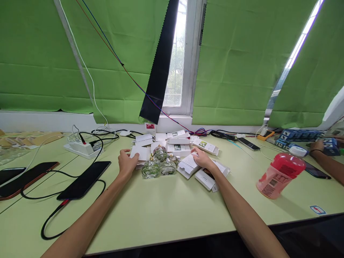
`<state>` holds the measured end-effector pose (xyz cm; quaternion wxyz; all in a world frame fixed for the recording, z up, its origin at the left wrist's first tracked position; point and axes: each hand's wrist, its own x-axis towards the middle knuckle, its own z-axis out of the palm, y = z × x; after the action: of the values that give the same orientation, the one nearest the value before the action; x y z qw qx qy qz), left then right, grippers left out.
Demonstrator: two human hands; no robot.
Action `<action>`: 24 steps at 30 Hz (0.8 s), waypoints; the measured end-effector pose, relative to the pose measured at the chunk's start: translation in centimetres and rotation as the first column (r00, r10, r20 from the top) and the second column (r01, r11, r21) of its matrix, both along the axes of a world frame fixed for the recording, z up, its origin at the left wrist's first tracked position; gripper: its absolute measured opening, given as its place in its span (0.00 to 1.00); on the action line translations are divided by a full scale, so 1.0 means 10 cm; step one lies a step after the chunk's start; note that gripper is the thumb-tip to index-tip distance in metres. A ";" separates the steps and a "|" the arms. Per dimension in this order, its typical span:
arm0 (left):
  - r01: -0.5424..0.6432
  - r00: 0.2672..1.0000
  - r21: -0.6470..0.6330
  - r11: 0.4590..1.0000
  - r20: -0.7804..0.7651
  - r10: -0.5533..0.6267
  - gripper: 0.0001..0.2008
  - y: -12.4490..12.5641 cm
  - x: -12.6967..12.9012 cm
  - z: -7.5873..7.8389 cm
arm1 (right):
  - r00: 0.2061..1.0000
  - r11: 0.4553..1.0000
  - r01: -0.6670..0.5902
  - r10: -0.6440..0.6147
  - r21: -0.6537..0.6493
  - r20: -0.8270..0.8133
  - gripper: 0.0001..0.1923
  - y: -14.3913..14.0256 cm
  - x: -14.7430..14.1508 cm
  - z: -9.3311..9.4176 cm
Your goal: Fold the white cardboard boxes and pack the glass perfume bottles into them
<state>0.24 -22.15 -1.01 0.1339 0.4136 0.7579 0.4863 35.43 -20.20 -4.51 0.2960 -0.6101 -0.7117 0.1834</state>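
Your left hand [127, 162] rests on the pale green tabletop [166, 204] with its fingers curled loosely around the near edge of a flat white cardboard carton [141, 153], thumb on top; the grasp is light and partly open, not a closed fist. Your right hand [202, 158] lies palm down, fingers spread, on an open white carton with printed text on its flap [188, 164]; it presses on the carton, and whether the fingers grip its edge cannot be determined. Between your two hands stands a tight cluster of small rounded clear glass bottles with gold caps [160, 163], all upright and touching one another, just beside both hands. Behind the cluster, more white cartons with small green pictures [178, 147] lie scattered up to the white window sill [40, 120]. A second white box with a dark printed panel [208, 178] lies under your right wrist. To your left, a black smartphone on a cable [84, 180] lies screen up, near a white power strip [80, 147]. To your right, a translucent red plastic bottle with a white lid [281, 174] stands well apart from the cartons. At the far right edge, another person's hand [317, 146] holds a blue box [330, 146].
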 end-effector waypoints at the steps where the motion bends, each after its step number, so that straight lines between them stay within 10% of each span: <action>1: 0.002 1.000 0.004 1.000 -0.002 -0.002 0.18 0.00 0.00 -0.01 | 1.000 1.000 -0.004 0.004 -0.003 0.004 0.17 0.00 0.00 0.00; 24: 0.037 0.999 -0.010 0.999 -0.014 -0.037 0.18 -0.01 0.02 -0.01 | 0.998 0.998 -0.058 0.058 0.023 -0.002 0.25 0.10 -0.02 -0.09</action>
<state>0.39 -22.21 -1.12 0.1395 0.4306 0.7533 0.4772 35.27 -19.17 -5.37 0.2984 -0.5854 -0.7310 0.1845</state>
